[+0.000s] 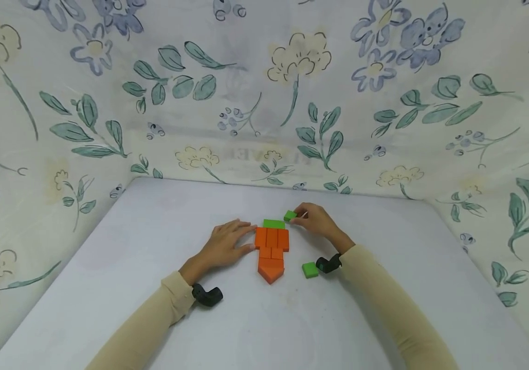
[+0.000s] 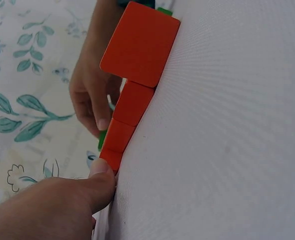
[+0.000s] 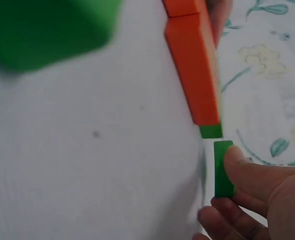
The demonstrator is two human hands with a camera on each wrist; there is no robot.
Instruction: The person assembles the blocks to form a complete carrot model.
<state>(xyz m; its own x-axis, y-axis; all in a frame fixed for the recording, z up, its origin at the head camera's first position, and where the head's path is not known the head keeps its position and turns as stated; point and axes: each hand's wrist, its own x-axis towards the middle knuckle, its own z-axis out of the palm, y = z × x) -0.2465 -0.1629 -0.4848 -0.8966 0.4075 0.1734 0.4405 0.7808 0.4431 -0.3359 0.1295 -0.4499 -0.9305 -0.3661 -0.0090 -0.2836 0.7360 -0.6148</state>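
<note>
Orange blocks (image 1: pixel 271 238) lie together on the white table in an arrow-like shape, with a pointed block (image 1: pixel 271 270) toward me. A flat green block (image 1: pixel 274 224) sits against their far end. My left hand (image 1: pixel 224 244) rests at the left side of the shape, fingers extended, its thumb (image 2: pixel 101 170) right at an orange block (image 2: pixel 132 102) in the left wrist view. Between thumb and fingers, my right hand (image 1: pixel 316 220) pinches a small green block (image 3: pixel 223 169) just right of the flat green one.
Another green block (image 1: pixel 310 270) lies near the right wrist, right of the pointed block; it looms large in the right wrist view. A floral cloth (image 1: pixel 264 103) hangs behind the table (image 1: pixel 153 216) and along its sides.
</note>
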